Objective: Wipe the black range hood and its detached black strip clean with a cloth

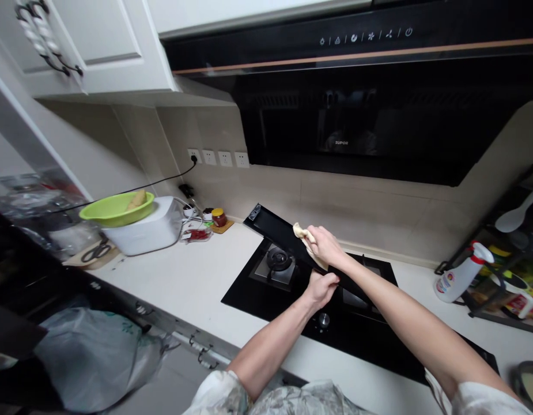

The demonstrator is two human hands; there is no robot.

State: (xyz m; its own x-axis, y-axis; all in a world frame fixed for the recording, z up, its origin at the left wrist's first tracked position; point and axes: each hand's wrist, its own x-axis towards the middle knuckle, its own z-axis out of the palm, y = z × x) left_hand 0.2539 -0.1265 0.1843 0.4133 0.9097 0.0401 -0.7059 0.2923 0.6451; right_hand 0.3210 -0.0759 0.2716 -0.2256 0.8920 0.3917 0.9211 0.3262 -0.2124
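Note:
My left hand (321, 288) grips the lower edge of a long black panel (277, 230) held tilted above the black gas hob (292, 300). My right hand (324, 245) presses a beige cloth (301, 233) onto the panel's upper face. One burner (278, 259) shows under the panel's left end. A knob (324, 320) sits at the hob's front, just below my left hand.
A black range hood (370, 115) hangs above. On the left counter stand a white appliance (147, 227) with a green bowl (117, 208) on it and a small jar (218, 217). A spray bottle (462, 274) and a rack (508, 253) are at the right. A grey bag (93, 357) lies below.

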